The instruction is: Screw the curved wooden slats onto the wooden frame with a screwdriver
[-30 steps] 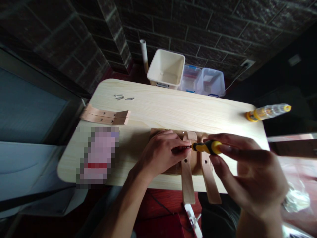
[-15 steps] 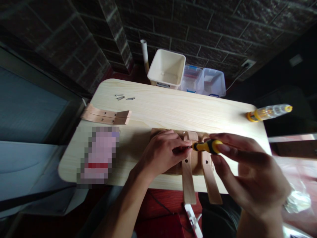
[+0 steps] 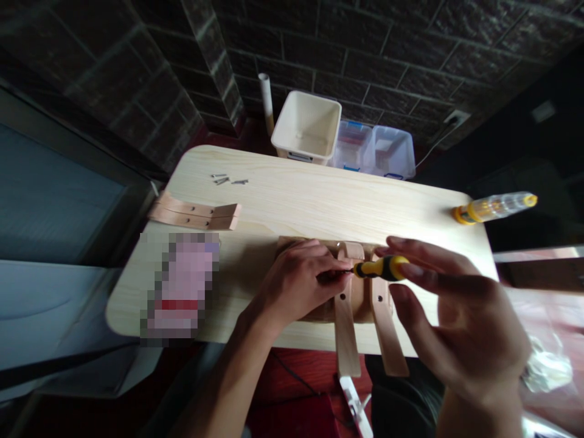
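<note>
Screwdriver (image 3: 376,267) lies crosswise above the wooden strips (image 3: 347,344) near the middle of the counter (image 3: 319,201), its shaft in the narrow grip of the left hand (image 3: 301,281), apparently for steadiness, while the right hand (image 3: 469,322) has its grip wide around the handle's end, presumably for turning room.

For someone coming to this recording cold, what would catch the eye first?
Probably the yellow-and-black screwdriver at the near side of the pale table, between the left grip and the spread-fingered right grip, by two wooden pieces. Next, likely the pixelated pink patch on the table's left, then the clear-and-yellow container at its right end.
</note>
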